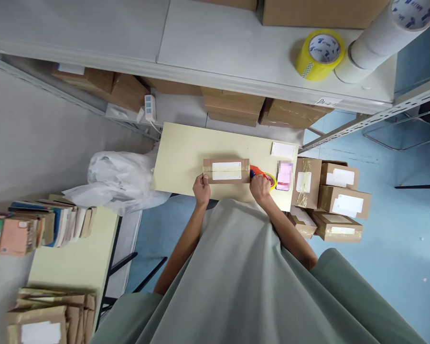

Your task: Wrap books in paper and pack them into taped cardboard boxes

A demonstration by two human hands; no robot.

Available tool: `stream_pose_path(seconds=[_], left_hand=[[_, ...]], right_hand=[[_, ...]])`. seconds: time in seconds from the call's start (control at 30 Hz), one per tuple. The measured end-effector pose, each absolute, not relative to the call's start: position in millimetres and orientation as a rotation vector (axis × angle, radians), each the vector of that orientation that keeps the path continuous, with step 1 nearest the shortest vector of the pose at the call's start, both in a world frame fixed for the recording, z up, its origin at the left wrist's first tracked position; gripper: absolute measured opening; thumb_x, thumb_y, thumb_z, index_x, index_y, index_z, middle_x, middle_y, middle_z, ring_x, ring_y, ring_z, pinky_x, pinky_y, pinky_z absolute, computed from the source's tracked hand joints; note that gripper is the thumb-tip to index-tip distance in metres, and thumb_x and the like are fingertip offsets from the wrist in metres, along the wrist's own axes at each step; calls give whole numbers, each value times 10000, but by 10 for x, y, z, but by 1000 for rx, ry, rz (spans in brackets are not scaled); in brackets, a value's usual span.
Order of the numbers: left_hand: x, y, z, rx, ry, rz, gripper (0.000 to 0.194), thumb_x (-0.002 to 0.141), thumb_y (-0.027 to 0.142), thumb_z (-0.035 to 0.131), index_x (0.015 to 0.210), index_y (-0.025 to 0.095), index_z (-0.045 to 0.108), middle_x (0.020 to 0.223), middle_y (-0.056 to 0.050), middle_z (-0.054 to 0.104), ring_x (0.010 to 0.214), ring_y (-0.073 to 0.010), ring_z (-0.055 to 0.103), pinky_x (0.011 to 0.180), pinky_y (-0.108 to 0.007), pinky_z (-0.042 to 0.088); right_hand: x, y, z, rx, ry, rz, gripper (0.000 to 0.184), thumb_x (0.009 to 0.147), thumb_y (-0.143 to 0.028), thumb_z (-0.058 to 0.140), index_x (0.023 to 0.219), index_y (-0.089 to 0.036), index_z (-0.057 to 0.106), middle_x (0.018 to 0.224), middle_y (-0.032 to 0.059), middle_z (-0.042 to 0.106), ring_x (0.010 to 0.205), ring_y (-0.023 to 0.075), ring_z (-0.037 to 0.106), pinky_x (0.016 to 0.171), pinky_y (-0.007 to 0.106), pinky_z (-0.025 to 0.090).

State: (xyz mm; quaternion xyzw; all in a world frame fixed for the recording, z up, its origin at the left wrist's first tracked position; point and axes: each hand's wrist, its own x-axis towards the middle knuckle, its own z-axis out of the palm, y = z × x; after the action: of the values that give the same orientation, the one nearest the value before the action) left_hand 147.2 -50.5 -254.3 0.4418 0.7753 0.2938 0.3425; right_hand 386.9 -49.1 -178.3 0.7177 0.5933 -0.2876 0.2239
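Note:
A small brown cardboard box (pixel 226 180) with a white label (pixel 227 170) lies on the cream tabletop (pixel 182 148). My left hand (pixel 201 190) grips its near left corner, thumb and fingers closed on the edge. At the right end of the box, my right hand (pixel 260 188) is wrapped around a red tape dispenser (pixel 256 170) carrying a yellow-edged roll. The dispenser's front is at the box end; whether its blade touches the cardboard cannot be made out. To its right lies a phone (pixel 284 176) with a pink screen, and behind that a white slip stack (pixel 283 150).
Several taped boxes (pixel 340 198) are piled right of the table. A white plastic bag (pixel 120 177) bulges at its left. Overhead, a grey shelf (pixel 215 43) holds yellow tape (pixel 320 54) and white rolls (pixel 383 40). Books (pixel 53 220) stand on a side table at left.

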Motion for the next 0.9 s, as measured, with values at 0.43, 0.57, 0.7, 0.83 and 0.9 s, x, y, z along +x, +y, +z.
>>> stream_pose_path(seconds=[0.43, 0.57, 0.7, 0.83, 0.9], left_hand=[[982, -307, -2650, 1152, 2072, 1013, 152, 1062, 366, 584, 1148, 241, 579, 1234, -156, 790, 1204, -251, 779, 1098, -391, 598], [805, -320, -2726, 1152, 2095, 1006, 196, 1046, 399, 627, 1142, 229, 608, 1213, -152, 796, 1167, -267, 789, 1093, -412, 605], [806, -401, -2838, 1221, 2092, 1023, 205, 1049, 412, 625, 1133, 225, 617, 1191, -143, 791, 1160, -274, 786, 1077, -427, 620], [892, -517, -2991, 1225, 2146, 908, 223, 1035, 439, 654, 1100, 229, 618, 1164, -134, 787, 1148, -285, 782, 1053, -443, 643], [926, -568, -3056, 1215, 2162, 814, 222, 1029, 433, 657, 1101, 224, 633, 1159, -142, 789, 1152, -300, 778, 1054, -463, 647]], right_hand=[[3616, 59, -2043, 2108, 1792, -702, 647, 1202, -397, 249, 1605, 72, 441, 1203, 319, 782, 1123, 323, 804, 888, 347, 597], [3683, 29, -2183, 2091, 1804, -733, 649, 1213, -465, 239, 1588, 30, 428, 1219, 284, 772, 1124, 312, 788, 895, 330, 565], [3921, -133, -2336, 2103, 1805, -759, 607, 1208, -499, 308, 1550, -12, 427, 1204, 262, 763, 1092, 325, 775, 853, 331, 550], [4151, -358, -2537, 2101, 1869, -762, 594, 1191, -509, 387, 1529, -21, 415, 1112, 245, 772, 958, 343, 779, 766, 366, 553], [4240, -476, -2635, 2100, 1894, -750, 582, 1176, -495, 444, 1517, -25, 418, 1044, 217, 780, 896, 334, 776, 735, 362, 550]])
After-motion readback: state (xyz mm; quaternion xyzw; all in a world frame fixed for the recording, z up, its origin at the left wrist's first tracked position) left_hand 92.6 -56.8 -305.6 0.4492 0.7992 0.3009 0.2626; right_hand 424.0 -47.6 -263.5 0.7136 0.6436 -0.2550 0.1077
